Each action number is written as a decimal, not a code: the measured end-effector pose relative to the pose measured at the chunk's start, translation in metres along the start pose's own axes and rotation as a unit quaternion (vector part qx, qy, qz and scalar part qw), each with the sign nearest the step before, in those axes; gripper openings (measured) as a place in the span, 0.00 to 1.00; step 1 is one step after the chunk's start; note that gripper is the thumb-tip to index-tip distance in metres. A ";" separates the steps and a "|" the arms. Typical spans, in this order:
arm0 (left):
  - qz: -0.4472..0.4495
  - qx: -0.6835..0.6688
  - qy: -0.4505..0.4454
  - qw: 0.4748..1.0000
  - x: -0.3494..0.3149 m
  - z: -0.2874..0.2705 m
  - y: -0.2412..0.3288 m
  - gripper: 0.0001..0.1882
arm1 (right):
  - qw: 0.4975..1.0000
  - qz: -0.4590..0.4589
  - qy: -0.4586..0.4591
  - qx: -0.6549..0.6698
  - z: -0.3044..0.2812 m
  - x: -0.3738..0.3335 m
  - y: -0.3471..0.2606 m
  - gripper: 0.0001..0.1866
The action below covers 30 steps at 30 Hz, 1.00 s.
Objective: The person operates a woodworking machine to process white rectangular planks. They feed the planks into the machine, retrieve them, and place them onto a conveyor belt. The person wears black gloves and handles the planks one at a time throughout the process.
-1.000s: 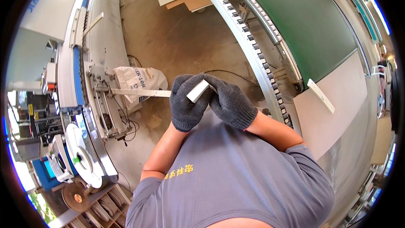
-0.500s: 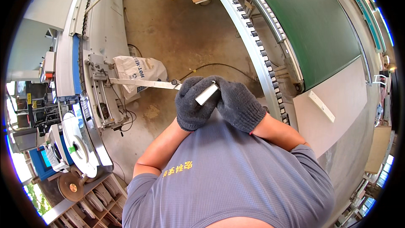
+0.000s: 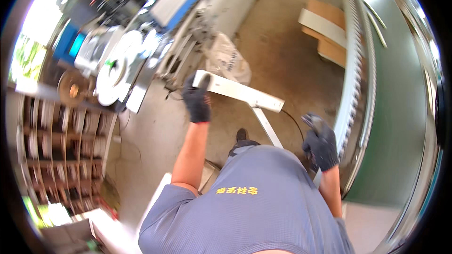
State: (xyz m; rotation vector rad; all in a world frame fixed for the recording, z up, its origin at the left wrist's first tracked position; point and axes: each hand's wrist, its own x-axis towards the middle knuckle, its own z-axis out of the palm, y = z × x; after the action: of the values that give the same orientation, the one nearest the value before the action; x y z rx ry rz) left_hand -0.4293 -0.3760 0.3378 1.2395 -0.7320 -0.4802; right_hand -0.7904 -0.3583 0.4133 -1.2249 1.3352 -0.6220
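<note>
Out over the concrete floor point(image 3: 282, 66), a long white panel strip point(image 3: 240, 92) now hangs from the left hand point(image 3: 197, 99), gloved fingers wrapped round its end. Earlier both hands met on a small white piece; now the right hand point(image 3: 322, 145) sits apart, fingers closed on a small dark tool point(image 3: 311, 121) beside the toothed conveyor rail point(image 3: 352, 84).

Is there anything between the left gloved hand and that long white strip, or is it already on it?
Nothing visible stands between them. The left hand in its dark glove is closed around one end of the long white strip, which runs toward the right. The right hand is apart from it, near the toothed rail.
</note>
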 end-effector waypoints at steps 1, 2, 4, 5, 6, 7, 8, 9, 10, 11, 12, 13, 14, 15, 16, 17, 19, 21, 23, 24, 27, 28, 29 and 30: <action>-0.023 -0.033 0.063 0.997 0.014 -0.047 -0.005 0.13 | 0.999 0.003 0.012 -0.031 -0.003 0.007 0.005 0.21; -0.047 -0.072 0.118 0.989 0.022 -0.092 -0.007 0.14 | 0.999 -0.008 0.033 -0.017 -0.003 0.012 0.018 0.21; -0.113 -0.077 0.239 0.961 0.012 -0.174 -0.012 0.15 | 1.000 -0.013 0.007 0.023 -0.006 0.025 0.043 0.19; -0.106 -0.084 0.249 0.959 -0.001 -0.203 -0.020 0.14 | 1.000 -0.010 -0.008 0.021 -0.006 0.029 0.051 0.19; -0.115 -0.101 0.220 0.963 -0.018 -0.233 -0.030 0.13 | 1.000 -0.006 -0.021 0.020 -0.005 0.032 0.056 0.19; -0.141 -0.104 0.232 0.957 -0.036 -0.245 -0.040 0.14 | 0.998 0.021 -0.061 -0.003 -0.003 0.035 0.055 0.22; -0.168 -0.107 0.241 0.950 -0.051 -0.252 -0.048 0.14 | 0.997 0.024 -0.071 -0.001 -0.001 0.038 0.059 0.22; -0.167 -0.124 0.257 0.944 -0.065 -0.250 -0.060 0.15 | 0.997 0.028 -0.078 0.003 0.003 0.042 0.067 0.22; -0.166 -0.142 0.274 0.937 -0.075 -0.244 -0.074 0.16 | 0.996 0.032 -0.086 0.006 0.009 0.046 0.069 0.22; -0.160 -0.143 0.291 0.932 -0.081 -0.243 -0.092 0.17 | 0.994 0.045 -0.098 0.013 0.015 0.050 0.067 0.22; -0.157 -0.163 0.299 0.927 -0.084 -0.246 -0.115 0.17 | 0.994 0.044 -0.104 -0.002 0.020 0.052 0.062 0.22; -0.146 -0.181 0.303 0.924 -0.082 -0.244 -0.135 0.16 | 0.993 0.044 -0.107 -0.018 0.026 0.053 0.057 0.21; -0.134 -0.199 0.305 0.922 -0.073 -0.235 -0.146 0.16 | 0.993 0.043 -0.109 -0.032 0.029 0.055 0.052 0.21; -0.143 -0.209 0.297 0.921 -0.065 -0.228 -0.157 0.17 | 0.992 0.033 -0.108 -0.049 0.031 0.058 0.053 0.21; -0.152 -0.221 0.287 0.920 -0.054 -0.217 -0.166 0.18 | 0.992 0.023 -0.104 -0.066 0.031 0.063 0.057 0.21; -0.164 -0.221 0.250 0.928 -0.042 -0.203 -0.160 0.24 | 0.992 0.015 -0.098 -0.081 0.032 0.065 0.060 0.21; -0.211 -0.185 0.210 0.936 -0.012 -0.188 -0.150 0.42 | 0.994 0.015 -0.070 -0.085 0.037 0.063 0.053 0.19; -0.184 -0.183 0.210 0.943 0.024 -0.202 -0.175 0.52 | 0.994 0.004 -0.056 -0.095 0.037 0.066 0.060 0.19; -0.182 -0.115 0.196 0.957 0.071 -0.215 -0.176 0.51 | 0.988 -0.008 -0.039 -0.146 0.043 0.067 0.058 0.20; -0.146 -0.113 0.199 0.962 0.096 -0.232 -0.189 0.50 | 0.984 -0.018 -0.034 -0.172 0.046 0.067 0.058 0.20; -0.129 -0.117 0.193 0.966 0.167 -0.232 -0.187 0.49 | 0.979 -0.004 -0.006 -0.206 0.047 0.070 0.070 0.20; -0.128 -0.108 0.225 0.960 0.185 -0.249 -0.199 0.47 | 0.976 -0.008 -0.008 -0.218 0.050 0.072 0.066 0.20; -0.125 -0.097 0.229 0.960 0.199 -0.252 -0.205 0.47 | 0.976 -0.010 0.004 -0.218 0.051 0.073 0.070 0.20; -0.122 -0.087 0.234 0.961 0.211 -0.252 -0.213 0.46 | 0.976 -0.012 0.016 -0.218 0.052 0.075 0.076 0.20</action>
State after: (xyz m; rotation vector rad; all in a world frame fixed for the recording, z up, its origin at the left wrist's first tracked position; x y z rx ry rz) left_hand -0.0894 -0.4108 0.1457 1.2208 -0.1327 -0.4199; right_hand -0.7486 -0.3869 0.3060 -1.5898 1.5354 -0.3733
